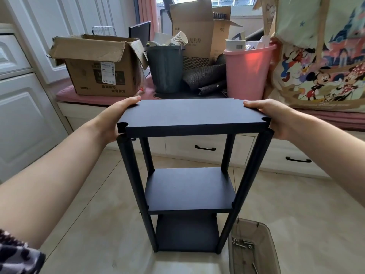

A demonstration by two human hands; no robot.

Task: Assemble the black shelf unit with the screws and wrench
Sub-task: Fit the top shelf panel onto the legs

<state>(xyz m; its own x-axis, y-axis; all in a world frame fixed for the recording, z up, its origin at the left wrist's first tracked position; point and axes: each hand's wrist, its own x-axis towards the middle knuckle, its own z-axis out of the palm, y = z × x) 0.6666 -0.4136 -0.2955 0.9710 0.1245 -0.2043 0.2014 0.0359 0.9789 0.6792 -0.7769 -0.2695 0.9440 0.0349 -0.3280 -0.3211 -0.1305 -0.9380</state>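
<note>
Left hand: gripping top board's left end
Right hand: gripping its right end
Shelf unit: upright on floor
Tray: screws, perhaps washers too

Home: window seat, drawers

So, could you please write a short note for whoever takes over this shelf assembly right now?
Left hand and right hand each grip an end of the top board, held just above the four black poles.
Middle shelf and bottom shelf sit in place between the poles.
Screws lie in the clear bin on the floor, right of the unit.
Left: seat the top board's corner notches on the poles and screw it down. I can't make out a wrench for certain.
</note>
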